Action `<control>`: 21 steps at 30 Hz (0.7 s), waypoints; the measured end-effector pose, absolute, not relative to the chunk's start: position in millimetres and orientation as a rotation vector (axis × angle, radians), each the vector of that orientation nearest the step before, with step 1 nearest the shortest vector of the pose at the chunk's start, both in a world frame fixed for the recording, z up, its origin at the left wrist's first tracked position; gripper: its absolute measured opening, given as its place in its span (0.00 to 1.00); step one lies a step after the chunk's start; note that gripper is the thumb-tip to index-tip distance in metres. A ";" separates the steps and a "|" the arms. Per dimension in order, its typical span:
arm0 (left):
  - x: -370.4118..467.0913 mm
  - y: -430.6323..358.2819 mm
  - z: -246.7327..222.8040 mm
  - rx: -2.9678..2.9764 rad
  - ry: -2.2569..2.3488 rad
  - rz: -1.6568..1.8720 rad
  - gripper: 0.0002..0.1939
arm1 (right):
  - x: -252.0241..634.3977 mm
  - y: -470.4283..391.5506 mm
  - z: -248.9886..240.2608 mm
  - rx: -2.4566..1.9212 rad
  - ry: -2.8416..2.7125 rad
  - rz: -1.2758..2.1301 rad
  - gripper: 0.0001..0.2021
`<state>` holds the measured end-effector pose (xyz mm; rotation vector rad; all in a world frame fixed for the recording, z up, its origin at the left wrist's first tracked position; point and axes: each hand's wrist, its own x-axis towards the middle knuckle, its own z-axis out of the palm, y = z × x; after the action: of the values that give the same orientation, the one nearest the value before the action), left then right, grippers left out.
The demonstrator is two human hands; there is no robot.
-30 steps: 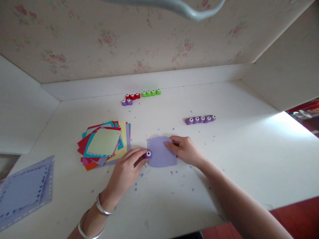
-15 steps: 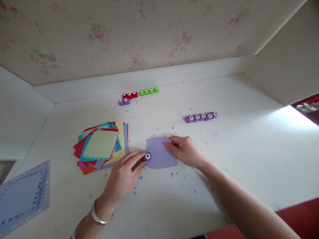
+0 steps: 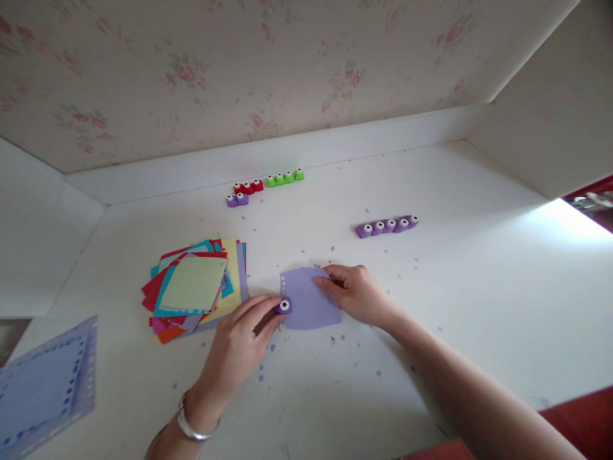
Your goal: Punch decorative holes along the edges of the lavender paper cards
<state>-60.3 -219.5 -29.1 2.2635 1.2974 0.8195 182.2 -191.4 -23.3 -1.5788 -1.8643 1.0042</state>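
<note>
A purple square of paper lies on the white table, with a short row of small holes down its upper left edge. My left hand is closed on a small purple punch that has a white button with a black star. The punch sits at the paper's left edge, below the holes. On the other side, my right hand pinches the paper near its upper right corner, the thumb lying on top.
A pile of coloured papers lies left of my left hand. Purple sheets with punched borders are at the far left. Purple punches stand in a row at right; red, green and purple ones stand behind. Paper bits are scattered around.
The whole view has shifted slightly, so the table things appear a little lower. Both hands keep their holds on the punch and the paper, with no clear movement against the paper.
</note>
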 end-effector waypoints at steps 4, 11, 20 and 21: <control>-61.5 -219.2 -30.7 2.271 1.298 0.805 0.11 | 181.9 -191.0 -24.1 -1.577 -1.870 0.992 0.16; -62.8 -219.4 -21.4 2.240 1.360 0.778 0.15 | 181.6 -190.9 -21.7 -1.570 -1.905 0.989 0.15; -63.8 -218.8 -27.5 2.234 1.319 0.767 0.12 | 182.3 -191.4 -24.1 -1.580 -1.895 1.007 0.15; -63.7 -218.7 -27.6 2.235 1.318 0.771 0.12 | 182.2 -191.4 -24.2 -1.579 -1.895 1.008 0.15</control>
<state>-63.7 -218.7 -27.6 2.2347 1.3176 0.7707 182.2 -191.4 -24.2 -1.5792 -1.8953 1.0085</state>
